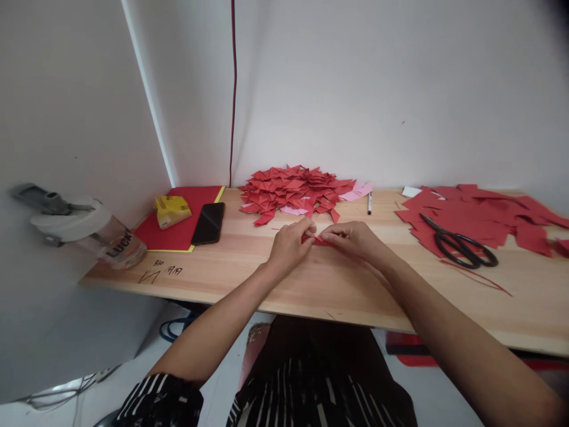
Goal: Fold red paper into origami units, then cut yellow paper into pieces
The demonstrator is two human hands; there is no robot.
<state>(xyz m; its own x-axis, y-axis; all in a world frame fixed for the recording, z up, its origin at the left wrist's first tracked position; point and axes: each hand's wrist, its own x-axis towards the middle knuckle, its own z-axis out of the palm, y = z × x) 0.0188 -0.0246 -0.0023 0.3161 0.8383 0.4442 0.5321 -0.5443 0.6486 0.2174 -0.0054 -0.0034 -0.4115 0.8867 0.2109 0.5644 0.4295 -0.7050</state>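
Between my two hands, near the middle of the wooden table (pixel 213 273), is a small piece of red paper (pixel 323 242). My left hand (pixel 294 238) pinches its left end, and my right hand (pixel 347 236) pinches it from the right with thumb and forefinger. Parts of the paper are hidden behind the fingers. Just beyond the hands lies a heap of folded red paper pieces (pixel 293 188), with a few pink paper pieces (pixel 357 191) at its right edge.
Black scissors (pixel 462 246) rest on cut red paper sheets (pixel 478 216) at the right. A marker (pixel 370 203) lies near the wall. Leftward are a phone (pixel 208 223), a yellow packet (pixel 172 210) on red sheets (pixel 149 230), and a clear bottle (pixel 113 240) by the side panel.
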